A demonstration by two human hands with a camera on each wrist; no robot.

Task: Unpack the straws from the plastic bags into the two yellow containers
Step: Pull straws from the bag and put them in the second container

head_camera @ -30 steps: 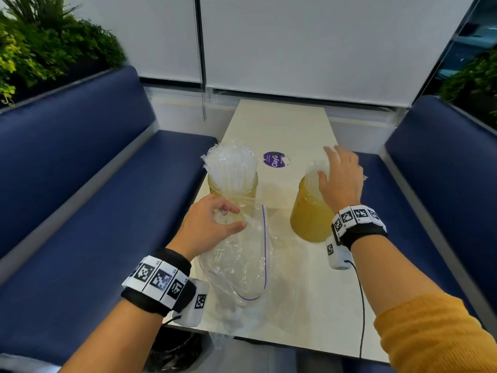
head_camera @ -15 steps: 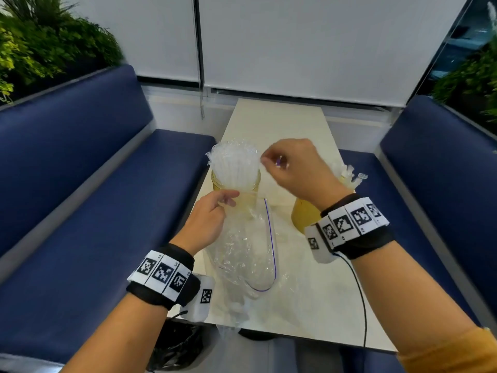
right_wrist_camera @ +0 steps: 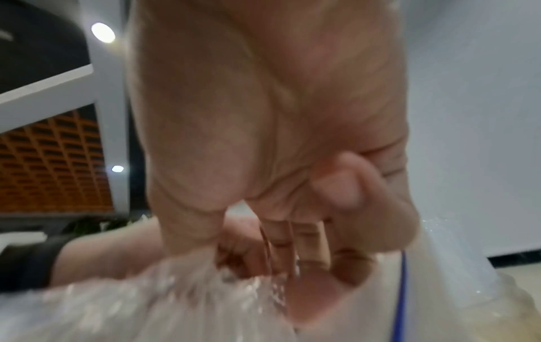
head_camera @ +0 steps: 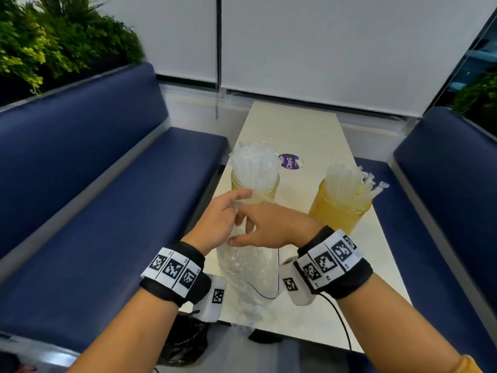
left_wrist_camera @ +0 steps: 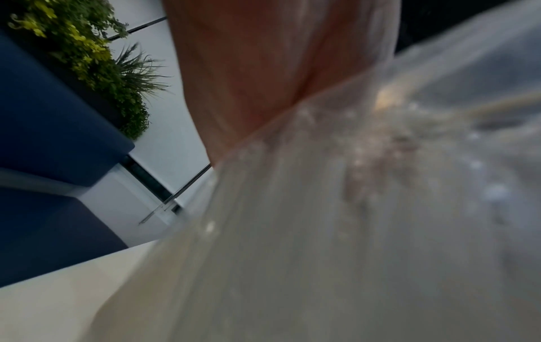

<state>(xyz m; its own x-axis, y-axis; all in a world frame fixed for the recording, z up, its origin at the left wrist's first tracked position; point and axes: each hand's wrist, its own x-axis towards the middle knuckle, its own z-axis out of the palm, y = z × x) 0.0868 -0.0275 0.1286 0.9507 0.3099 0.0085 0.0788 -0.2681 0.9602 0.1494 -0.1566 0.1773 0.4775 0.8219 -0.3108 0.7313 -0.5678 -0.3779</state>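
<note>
Two yellow containers stand on the narrow table, the left container (head_camera: 266, 188) and the right container (head_camera: 336, 214). Each is packed with clear wrapped straws (head_camera: 254, 165). In front of the left one lies a crumpled clear plastic bag (head_camera: 250, 273) with a blue zip line, reaching the table's near edge. My left hand (head_camera: 223, 219) holds the bag's upper end, index finger pointing at the left container. My right hand (head_camera: 269, 224) meets it there. In the right wrist view its curled fingers (right_wrist_camera: 336, 192) pinch the bag (right_wrist_camera: 146, 312). The left wrist view shows my palm (left_wrist_camera: 263, 69) against blurred plastic (left_wrist_camera: 351, 231).
Blue padded benches (head_camera: 94, 211) flank the cream table (head_camera: 295, 130) on both sides. A purple sticker (head_camera: 291, 161) lies behind the left container. A black bag (head_camera: 185, 343) sits on the floor under the near edge. A blind cord (head_camera: 217, 76) hangs at the window.
My right hand left the right container, crossed to the left and came down onto the bag's top beside my left hand. The left hand kept its hold on the bag.
</note>
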